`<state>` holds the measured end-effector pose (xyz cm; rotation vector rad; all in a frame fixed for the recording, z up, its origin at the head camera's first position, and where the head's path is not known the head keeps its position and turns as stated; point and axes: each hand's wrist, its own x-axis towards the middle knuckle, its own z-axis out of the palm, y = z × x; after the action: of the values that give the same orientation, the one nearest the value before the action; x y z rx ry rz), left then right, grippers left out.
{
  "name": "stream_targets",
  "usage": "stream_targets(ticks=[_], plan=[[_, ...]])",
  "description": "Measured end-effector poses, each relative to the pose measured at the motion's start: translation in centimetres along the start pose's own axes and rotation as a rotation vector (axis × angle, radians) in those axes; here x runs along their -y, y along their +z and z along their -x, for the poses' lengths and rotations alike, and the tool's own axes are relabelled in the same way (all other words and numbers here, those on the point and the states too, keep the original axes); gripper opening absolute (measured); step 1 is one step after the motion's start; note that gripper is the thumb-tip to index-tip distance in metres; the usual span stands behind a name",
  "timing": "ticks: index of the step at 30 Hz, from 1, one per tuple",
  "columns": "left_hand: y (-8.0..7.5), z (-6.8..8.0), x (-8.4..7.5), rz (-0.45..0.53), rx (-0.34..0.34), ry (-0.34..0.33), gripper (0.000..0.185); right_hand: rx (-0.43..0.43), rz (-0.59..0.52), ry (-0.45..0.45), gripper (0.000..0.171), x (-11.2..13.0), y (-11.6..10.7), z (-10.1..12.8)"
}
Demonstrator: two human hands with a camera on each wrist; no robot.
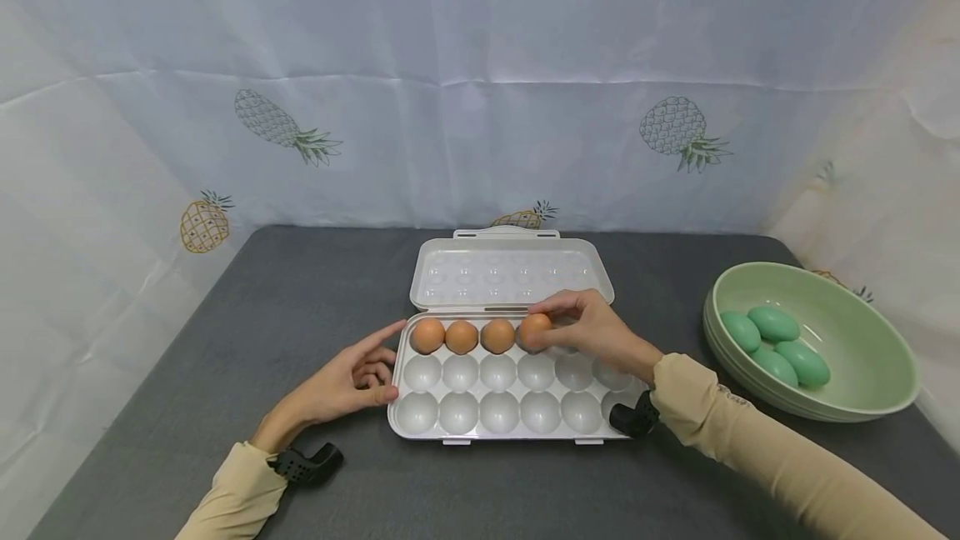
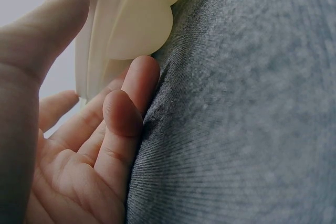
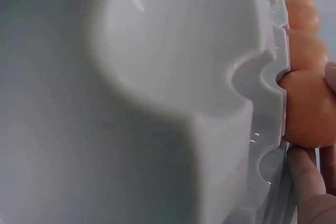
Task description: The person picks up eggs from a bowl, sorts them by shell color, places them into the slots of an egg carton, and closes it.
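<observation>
A white plastic egg tray (image 1: 517, 415) lies on the table with its lid (image 1: 510, 273) folded open behind it. Brown eggs (image 1: 498, 336) fill the left part of its back row. My right hand (image 1: 588, 327) holds the rightmost brown egg (image 1: 534, 332) between thumb and fingers, in the back row's fourth hollow; the right wrist view shows that egg (image 3: 310, 109) beside its neighbours. At the tray's left side, my left hand (image 1: 341, 382) touches the edge with the thumb and index finger spread apart. Its other fingers bend loosely beside the tray, as the left wrist view shows.
On the right stands a light green bowl (image 1: 862, 340), apparently stacked on others, holding several green eggs (image 1: 802, 362). A dark grey tabletop (image 1: 315, 273) lies underneath. Pineapple-printed cloth (image 1: 480, 140) hangs behind and at both sides.
</observation>
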<state>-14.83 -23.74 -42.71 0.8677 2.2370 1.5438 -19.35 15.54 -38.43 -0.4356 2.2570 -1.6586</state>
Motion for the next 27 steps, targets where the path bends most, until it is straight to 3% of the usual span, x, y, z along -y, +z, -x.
stream_targets(ticks=[11, 21, 27], plan=[[0.0, -0.1, 0.1, 0.007, 0.002, 0.003, 0.087, -0.031, 0.173, -0.01, 0.041, 0.6, 0.6, 0.0], [0.0, -0.1, 0.0, 0.001, 0.0, 0.004, 0.087, -0.045, 0.223, -0.105, 0.04, 0.5, 0.9, -0.1], [0.0, 0.0, 0.2, -0.003, -0.003, -0.003, 0.087, -0.043, 0.215, -0.098, 0.04, 0.6, 1.1, 0.1]])
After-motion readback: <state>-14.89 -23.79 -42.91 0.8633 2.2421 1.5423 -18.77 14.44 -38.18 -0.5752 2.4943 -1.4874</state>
